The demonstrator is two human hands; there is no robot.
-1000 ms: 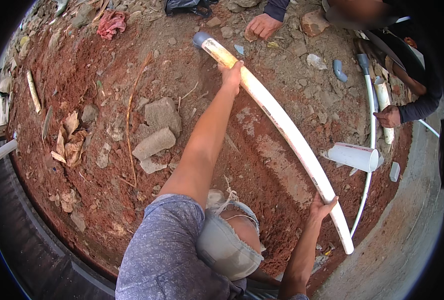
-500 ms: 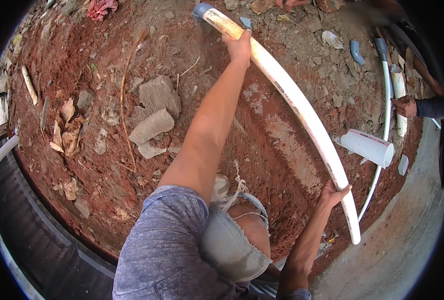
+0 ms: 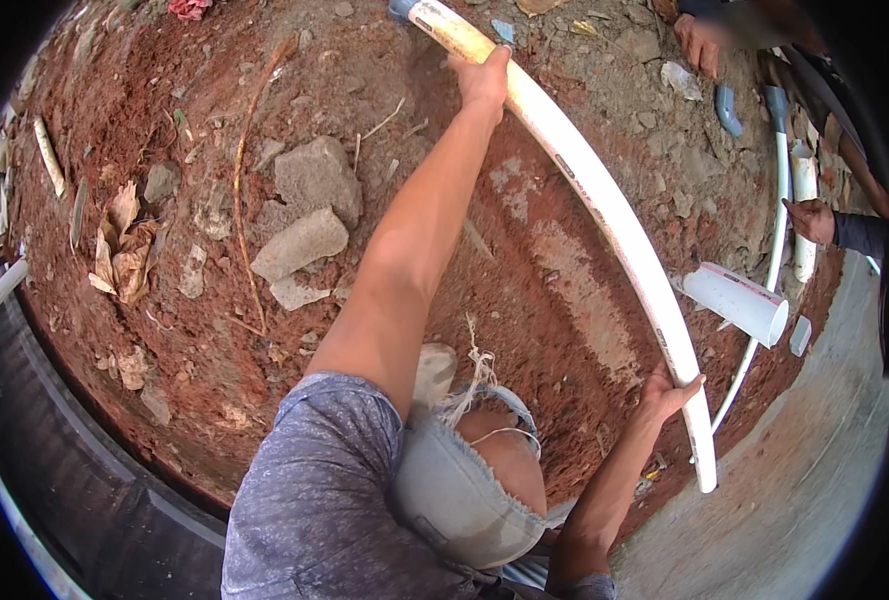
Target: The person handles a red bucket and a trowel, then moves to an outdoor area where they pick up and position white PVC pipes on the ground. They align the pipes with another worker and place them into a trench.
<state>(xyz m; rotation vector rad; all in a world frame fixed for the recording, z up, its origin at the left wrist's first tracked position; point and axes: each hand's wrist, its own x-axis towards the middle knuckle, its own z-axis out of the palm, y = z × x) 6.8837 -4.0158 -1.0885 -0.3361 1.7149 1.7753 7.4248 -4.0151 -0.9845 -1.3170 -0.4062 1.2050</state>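
Note:
A long white pipe, stained yellow toward the top and capped by a grey fitting, slants across the view, bent by the lens. My left hand grips it near the upper end, arm stretched out. Lower down, my right hand holds it close to the bottom end, thumb across it. Beneath lies reddish soil with a pale hard strip alongside the pipe. A short wide white pipe piece lies right of it, over a thinner white pipe.
A co-worker's hands are at the upper right, one by the thin pipe, near a grey elbow. Rubble, dry leaves and a stick lie left. A concrete surface borders the right, a dark channel the lower left.
The pipe and both my hands sit higher and farther right in the picture than a second ago. The co-worker's upper hand has shifted right, toward the grey elbow.

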